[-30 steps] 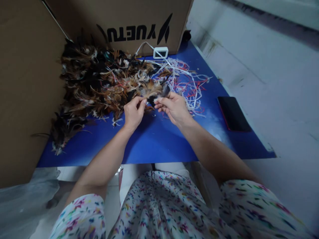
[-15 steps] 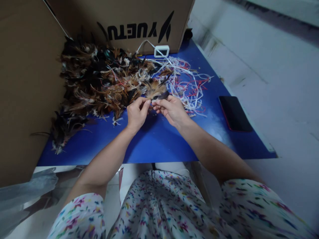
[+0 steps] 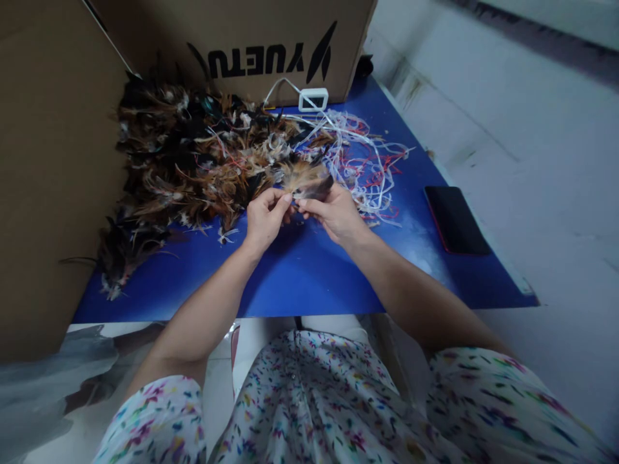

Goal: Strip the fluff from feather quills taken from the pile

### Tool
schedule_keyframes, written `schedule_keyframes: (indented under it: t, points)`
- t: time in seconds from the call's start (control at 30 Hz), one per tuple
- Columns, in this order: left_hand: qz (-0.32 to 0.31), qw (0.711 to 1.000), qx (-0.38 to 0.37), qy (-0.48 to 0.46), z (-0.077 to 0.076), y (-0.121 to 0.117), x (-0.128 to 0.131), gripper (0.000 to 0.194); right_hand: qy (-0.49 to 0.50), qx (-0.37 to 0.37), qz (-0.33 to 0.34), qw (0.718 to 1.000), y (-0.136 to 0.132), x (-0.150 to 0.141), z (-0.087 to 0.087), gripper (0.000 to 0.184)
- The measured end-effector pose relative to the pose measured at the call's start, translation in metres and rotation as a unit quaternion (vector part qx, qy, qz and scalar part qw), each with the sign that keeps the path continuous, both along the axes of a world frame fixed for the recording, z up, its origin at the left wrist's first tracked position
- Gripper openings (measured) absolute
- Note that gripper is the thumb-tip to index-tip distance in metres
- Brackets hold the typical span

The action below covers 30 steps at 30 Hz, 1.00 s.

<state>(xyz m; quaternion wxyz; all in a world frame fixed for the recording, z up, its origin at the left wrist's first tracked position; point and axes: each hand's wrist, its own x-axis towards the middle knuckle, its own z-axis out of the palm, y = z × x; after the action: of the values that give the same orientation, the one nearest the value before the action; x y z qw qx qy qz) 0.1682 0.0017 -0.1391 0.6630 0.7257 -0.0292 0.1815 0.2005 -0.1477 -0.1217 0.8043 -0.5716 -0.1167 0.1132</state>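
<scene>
Both my hands meet over the blue table point(image 3: 309, 277), pinching the base of a small bunch of feathers point(image 3: 304, 177), tan with a darker one on the right side. My left hand point(image 3: 267, 216) is closed, thumb and forefinger pressed at the quill ends. Thumb and fingers of my right hand point(image 3: 336, 216) also close on the bunch, and a dark feather lies along its fingers. Exactly how the quills sit between the fingertips is too small to see. Just left and beyond is a large heap of brown and black feathers point(image 3: 188, 154).
White and red strings point(image 3: 372, 167) lie tangled behind my right hand. A small white framed device point(image 3: 313, 100) stands against the cardboard box point(image 3: 271, 29). A phone point(image 3: 457, 219) rests near the right edge. Another cardboard panel point(image 3: 53, 161) borders the left side; a wall runs along the right.
The dark feather at my right hand has spread upward and more of it shows. My right fingers have curled in slightly; both hands stay in nearly the same place.
</scene>
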Motion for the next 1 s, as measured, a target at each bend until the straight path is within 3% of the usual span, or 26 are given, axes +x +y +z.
schedule_keyframes:
  t: [0.17, 0.43, 0.67, 1.0]
  points:
    - [-0.048, 0.996, -0.054, 0.044, 0.003, 0.001, 0.001, 0.048, -0.094, -0.059, -0.001, 0.994, -0.004, 0.001, 0.003, 0.034]
    - [-0.066, 0.994, -0.055, 0.074, 0.004, 0.0, 0.0, 0.042, -0.198, -0.114, -0.033, 0.973, -0.01, 0.003, -0.004, 0.029]
    - [-0.026, 0.998, -0.007, 0.049, 0.002, 0.0, 0.001, 0.039, -0.216, -0.141, -0.066, 0.964, -0.012, 0.001, -0.002, 0.036]
    - [0.007, 0.997, 0.081, 0.008, -0.003, -0.001, 0.0, 0.022, -0.203, -0.119, -0.07, 0.969, -0.011, 0.004, -0.004, 0.041]
